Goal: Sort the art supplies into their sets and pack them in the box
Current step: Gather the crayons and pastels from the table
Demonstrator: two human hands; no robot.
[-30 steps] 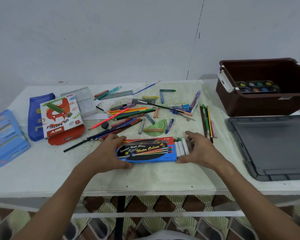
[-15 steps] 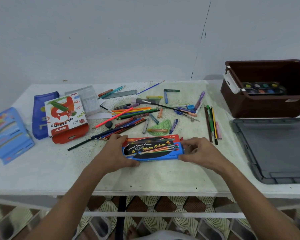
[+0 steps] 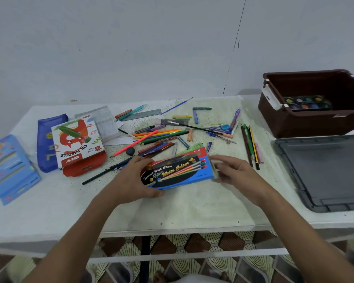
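Paint box [image 3: 177, 170] lies long axis eight-to-two o'clock; left hand [image 3: 134, 180] grips one end, right hand [image 3: 232, 172] pinches the other.

Scattered pencils [image 3: 161, 137] crowd the table [image 3: 172, 209] behind its bare front strip.

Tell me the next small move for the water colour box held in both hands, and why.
Probably carry the water colour box right and set it in the brown bin. The left hand grips its left end, the right hand holds its right end, which looks closed, and the bin stands open with a paint palette already inside.
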